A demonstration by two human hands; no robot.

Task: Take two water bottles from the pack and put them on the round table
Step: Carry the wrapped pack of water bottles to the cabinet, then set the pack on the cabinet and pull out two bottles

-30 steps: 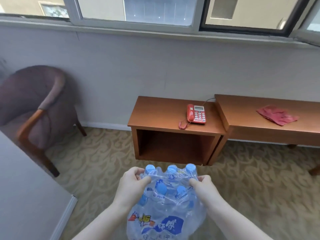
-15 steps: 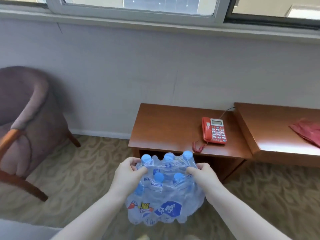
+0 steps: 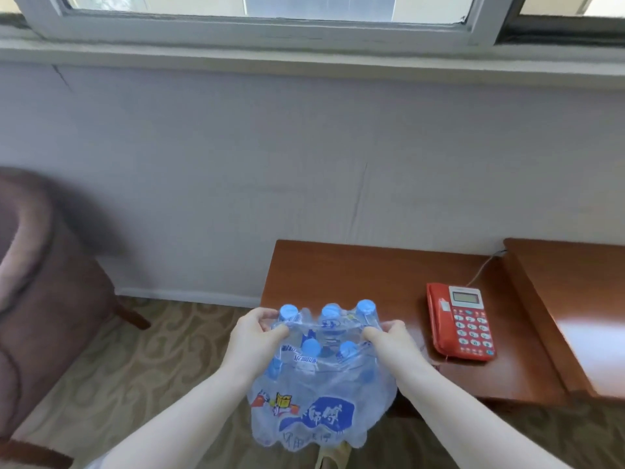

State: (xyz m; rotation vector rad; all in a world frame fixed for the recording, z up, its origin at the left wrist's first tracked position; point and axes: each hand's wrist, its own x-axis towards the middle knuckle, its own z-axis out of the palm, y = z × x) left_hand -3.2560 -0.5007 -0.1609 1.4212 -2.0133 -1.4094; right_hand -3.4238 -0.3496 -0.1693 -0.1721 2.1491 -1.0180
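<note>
pack (image 3: pixel 321 377): i am holding it up in the air, just in front of the near-left corner of the low wooden cabinet (image 3: pixel 378 286), above the patterned carpet (image 3: pixel 162 353); nothing is supporting it from below.
left hand (image 3: pixel 252 343): i am pinching the loose film at the pack's top left, thumb and fingers closed on a fold of wrap beside a blue cap (image 3: pixel 288 312).
right hand (image 3: pixel 389 340): i am gripping the film at the top right in the same way, closed on wrap, not on a bottle.
weight: i am judging it heavy, since several full bottles are sagging in the film.
wrap: it is looking thin, soft and stretchy; i am expecting it to slip or tear under a pinch.
bottles: i am counting five caps showing; the bodies should be firm but smooth and slick.
where to hold: i am thinking a hand under the base for carrying, and the neck just below a cap for pulling a bottle out.
round table: i am not seeing it anywhere near the cabinet.
phone (image 3: pixel 461 321): it is sitting on the cabinet top, to the right of the pack, apart from it.
</note>
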